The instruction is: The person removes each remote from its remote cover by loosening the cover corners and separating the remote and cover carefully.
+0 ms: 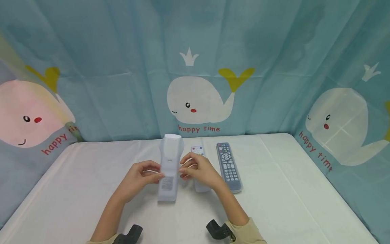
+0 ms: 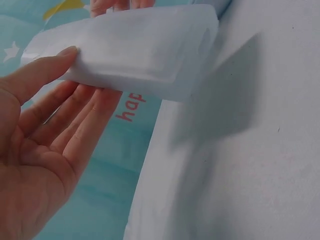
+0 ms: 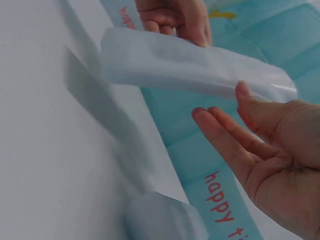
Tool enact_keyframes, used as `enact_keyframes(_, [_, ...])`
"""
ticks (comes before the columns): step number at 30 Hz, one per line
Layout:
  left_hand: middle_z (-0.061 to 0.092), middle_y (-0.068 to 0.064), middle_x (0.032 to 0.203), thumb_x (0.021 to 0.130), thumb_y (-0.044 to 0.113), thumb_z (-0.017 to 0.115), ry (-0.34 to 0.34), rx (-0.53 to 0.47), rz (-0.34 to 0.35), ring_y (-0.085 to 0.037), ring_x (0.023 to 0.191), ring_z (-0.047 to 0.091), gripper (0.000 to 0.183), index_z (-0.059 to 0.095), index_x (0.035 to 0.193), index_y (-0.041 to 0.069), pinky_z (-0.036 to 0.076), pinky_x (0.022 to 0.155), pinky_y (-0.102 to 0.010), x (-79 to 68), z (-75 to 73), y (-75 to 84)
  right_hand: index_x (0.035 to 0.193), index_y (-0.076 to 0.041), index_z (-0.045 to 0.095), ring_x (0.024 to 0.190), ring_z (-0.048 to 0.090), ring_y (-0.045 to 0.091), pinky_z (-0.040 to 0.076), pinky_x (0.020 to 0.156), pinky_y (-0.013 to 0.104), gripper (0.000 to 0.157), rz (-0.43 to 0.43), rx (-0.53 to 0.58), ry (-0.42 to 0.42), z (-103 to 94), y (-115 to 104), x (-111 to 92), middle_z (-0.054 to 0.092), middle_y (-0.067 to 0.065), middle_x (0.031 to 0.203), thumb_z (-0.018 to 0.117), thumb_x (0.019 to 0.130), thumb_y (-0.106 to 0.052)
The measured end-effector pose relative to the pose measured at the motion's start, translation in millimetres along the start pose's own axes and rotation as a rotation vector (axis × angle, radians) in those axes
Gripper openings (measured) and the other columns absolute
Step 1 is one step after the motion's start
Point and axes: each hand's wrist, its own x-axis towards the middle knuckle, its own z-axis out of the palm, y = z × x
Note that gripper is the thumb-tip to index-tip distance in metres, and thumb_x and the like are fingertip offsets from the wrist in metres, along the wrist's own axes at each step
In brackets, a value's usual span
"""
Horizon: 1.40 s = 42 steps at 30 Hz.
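A white remote control point(image 1: 169, 162) in a loose translucent sleeve is held up above the table, its back with a printed label facing the head camera. My left hand point(image 1: 138, 178) pinches its left side, thumb on the near face and fingers behind, as the left wrist view shows along the sleeve point(image 2: 135, 55). On the other side, my right hand point(image 1: 199, 170) has its thumb tip right at the sleeve's edge point(image 3: 200, 70). Its other fingers point(image 3: 220, 132) are extended, apart from the sleeve in the right wrist view.
Behind the right hand lies a second white remote control point(image 1: 202, 187), partly covered by that hand. Further right is a grey remote control point(image 1: 229, 166) with its buttons up. All this is over a white-covered table point(image 1: 289, 203), backed by a blue whale-print curtain point(image 1: 122, 101).
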Motion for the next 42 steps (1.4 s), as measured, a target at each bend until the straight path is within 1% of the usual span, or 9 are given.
enact_keyframes(4, [0.074,-0.016,0.11,0.095,0.007,0.077,-0.032,0.014,0.004,-0.013,0.091,0.076,0.033,0.066,0.119,-0.012,0.063,0.082,-0.029,-1.1,-3.4,-0.2,0.116,0.006,0.061,0.086,0.078,0.027,0.066,0.079,0.043,0.022,-0.007,-0.009,0.026,-3.7,-3,-2,0.076,0.022,0.105,0.072,0.099,-0.003])
enact_keyframes(10, [0.077,-0.017,0.106,0.094,0.007,0.078,-0.051,0.055,0.01,-0.011,0.089,0.075,0.035,0.068,0.121,-0.013,0.061,0.082,-0.026,-2.2,-7.4,-0.9,0.115,0.004,0.061,0.095,0.077,0.043,0.066,0.082,0.043,0.022,-0.042,-0.011,0.09,-11.7,-6,-5,0.074,0.023,0.105,0.073,0.098,-0.004])
enact_keyframes(12, [0.078,-0.018,0.105,0.094,0.007,0.078,-0.06,0.062,0.015,-0.011,0.089,0.075,0.035,0.068,0.121,-0.013,0.061,0.082,-0.025,-2.5,-9.1,-1.3,0.115,0.004,0.061,0.095,0.077,0.043,0.066,0.081,0.039,0.022,-0.054,-0.012,0.108,-14.5,-7,-6,0.074,0.022,0.105,0.073,0.099,-0.004])
enact_keyframes(18, [0.077,-0.016,0.106,0.093,0.008,0.079,-0.083,0.084,0.027,-0.011,0.091,0.074,0.035,0.07,0.121,-0.011,0.061,0.081,-0.027,-4.3,-15.0,-1.3,0.118,0.007,0.06,0.096,0.075,0.046,0.066,0.082,0.043,0.024,-0.085,-0.011,0.143,-21.0,-11,-7,0.073,0.024,0.106,0.071,0.099,-0.004])
enact_keyframes(21, [0.077,-0.016,0.108,0.093,0.009,0.079,-0.094,0.096,0.033,-0.012,0.091,0.074,0.035,0.07,0.121,-0.01,0.061,0.081,-0.027,-5.1,-17.6,-1.4,0.12,0.006,0.061,0.094,0.076,0.042,0.066,0.083,0.045,0.025,-0.09,-0.013,0.169,-23.1,-14,-9,0.072,0.023,0.106,0.071,0.099,-0.003])
enact_keyframes(24, [0.077,-0.017,0.11,0.093,0.009,0.079,-0.112,0.108,0.047,-0.011,0.092,0.074,0.035,0.071,0.121,-0.01,0.061,0.081,-0.027,-5.3,-19.8,-2.0,0.121,0.004,0.063,0.09,0.077,0.034,0.066,0.082,0.043,0.025,-0.092,-0.027,0.196,-24.0,-17,-11,0.072,0.02,0.106,0.072,0.099,-0.004])
enact_keyframes(30, [0.076,-0.018,0.113,0.094,0.009,0.078,-0.126,0.136,0.073,-0.011,0.093,0.071,0.033,0.072,0.121,-0.009,0.061,0.078,-0.028,-6.0,-23.1,-2.0,0.125,-0.003,0.068,0.086,0.075,0.022,0.066,0.08,0.033,0.029,-0.078,-0.065,0.221,-24.2,-20,-12,0.069,0.013,0.107,0.076,0.097,-0.009])
enact_keyframes(38, [0.076,-0.017,0.116,0.095,0.01,0.077,-0.12,0.165,0.084,-0.011,0.096,0.069,0.03,0.074,0.12,-0.007,0.059,0.078,-0.025,-6.7,-23.4,-0.9,0.126,-0.005,0.071,0.081,0.074,0.021,0.064,0.079,0.032,0.032,-0.122,-0.111,0.183,-25.4,-20,-13,0.068,0.013,0.11,0.079,0.095,-0.01])
enact_keyframes(42, [0.076,-0.016,0.114,0.096,0.01,0.076,-0.128,0.175,0.097,-0.009,0.095,0.068,0.03,0.074,0.121,-0.007,0.058,0.078,-0.025,-5.8,-22.3,-1.5,0.13,-0.009,0.071,0.081,0.073,0.018,0.064,0.081,0.038,0.037,-0.121,-0.16,0.156,-26.5,-20,-14,0.068,0.012,0.114,0.081,0.095,-0.013])
